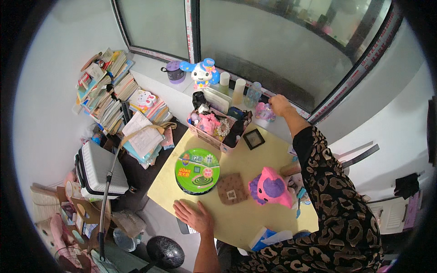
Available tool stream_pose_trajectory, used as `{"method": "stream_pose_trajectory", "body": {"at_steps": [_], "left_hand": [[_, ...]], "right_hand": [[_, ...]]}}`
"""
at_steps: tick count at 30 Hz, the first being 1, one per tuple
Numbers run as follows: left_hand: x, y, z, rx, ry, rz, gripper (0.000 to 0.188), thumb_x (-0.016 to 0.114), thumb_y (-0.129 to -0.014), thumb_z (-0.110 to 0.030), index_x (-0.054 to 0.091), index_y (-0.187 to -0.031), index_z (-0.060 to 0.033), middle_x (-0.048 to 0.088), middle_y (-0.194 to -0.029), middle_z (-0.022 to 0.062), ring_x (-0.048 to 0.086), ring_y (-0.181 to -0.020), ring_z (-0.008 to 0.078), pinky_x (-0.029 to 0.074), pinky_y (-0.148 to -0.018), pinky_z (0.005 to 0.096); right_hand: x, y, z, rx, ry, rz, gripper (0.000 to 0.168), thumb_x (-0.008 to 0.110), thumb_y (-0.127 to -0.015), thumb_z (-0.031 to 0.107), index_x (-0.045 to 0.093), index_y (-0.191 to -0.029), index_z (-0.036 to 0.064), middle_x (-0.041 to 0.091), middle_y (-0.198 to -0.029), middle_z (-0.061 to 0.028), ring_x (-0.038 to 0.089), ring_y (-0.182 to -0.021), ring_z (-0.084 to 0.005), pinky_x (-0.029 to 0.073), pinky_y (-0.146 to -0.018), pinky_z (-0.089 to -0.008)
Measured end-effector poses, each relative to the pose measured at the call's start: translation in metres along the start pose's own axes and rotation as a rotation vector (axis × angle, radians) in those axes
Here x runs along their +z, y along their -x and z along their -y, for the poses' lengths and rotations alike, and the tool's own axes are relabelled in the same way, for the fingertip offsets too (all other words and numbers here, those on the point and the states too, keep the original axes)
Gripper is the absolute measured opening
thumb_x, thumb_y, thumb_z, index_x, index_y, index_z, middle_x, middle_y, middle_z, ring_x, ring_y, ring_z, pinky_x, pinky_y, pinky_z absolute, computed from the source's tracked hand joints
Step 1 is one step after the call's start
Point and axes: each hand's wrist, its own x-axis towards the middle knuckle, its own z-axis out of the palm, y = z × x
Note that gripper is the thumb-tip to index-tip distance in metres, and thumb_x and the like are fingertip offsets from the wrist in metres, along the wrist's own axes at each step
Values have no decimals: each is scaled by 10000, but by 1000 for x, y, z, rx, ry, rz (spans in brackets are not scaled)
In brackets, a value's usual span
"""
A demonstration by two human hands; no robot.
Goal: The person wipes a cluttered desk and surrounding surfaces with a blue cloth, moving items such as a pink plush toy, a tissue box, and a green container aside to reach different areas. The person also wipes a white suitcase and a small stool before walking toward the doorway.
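My left hand (195,215) rests palm down on the near left edge of the yellow tabletop (235,218), fingers extended and holding nothing. Close beyond it sits a round green mosquito-coil tin (198,170). My right hand (281,105) reaches far out to the windowsill, its fingertips beside a small pink and purple toy figure (265,112); whether they grip it is unclear. A brown fabric pouch (233,188) and a pink plush toy with a purple patch (271,188) lie between my arms.
A pink basket (205,137) of trinkets stands at the table's back, beside a small black square frame (254,139). Bottles (239,91) and a blue-eared figurine (201,75) line the sill. Books (106,109) pile up left, above a white case (100,170). A blue packet (264,239) lies near me.
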Motion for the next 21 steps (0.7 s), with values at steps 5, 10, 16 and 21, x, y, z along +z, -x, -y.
{"method": "stream_pose_trajectory", "body": {"at_steps": [5,10,16,21], "left_hand": [[1,0,-1,-2,18,6,622,460,-918,-350,285,-1356,56,242,-1440,234,198,-1347,381,146,-1099,488],[4,1,-3,24,-32,-20,605,462,-922,-360,315,-1350,42,278,-1430,217,237,-1334,361,182,-1091,476],[9,1,1,42,-42,-62,610,445,-927,-380,317,-1349,41,282,-1429,216,241,-1333,359,188,-1090,474],[12,1,3,44,-34,-54,613,447,-925,-368,310,-1345,58,274,-1429,227,229,-1341,365,177,-1095,477]], "right_hand": [[-17,8,-18,-37,-67,-85,170,596,-707,122,680,-840,59,641,-832,-189,616,-816,-358,491,-747,-436],[-93,72,-21,-150,-210,-133,124,596,-677,96,654,-759,24,617,-744,-211,613,-723,-369,487,-675,-422],[-116,137,7,-180,-400,108,118,604,-662,99,646,-738,19,608,-687,-207,626,-670,-327,489,-646,-406],[-86,170,30,-238,-443,118,102,594,-654,84,633,-722,18,598,-668,-200,606,-660,-355,478,-637,-425]]}}
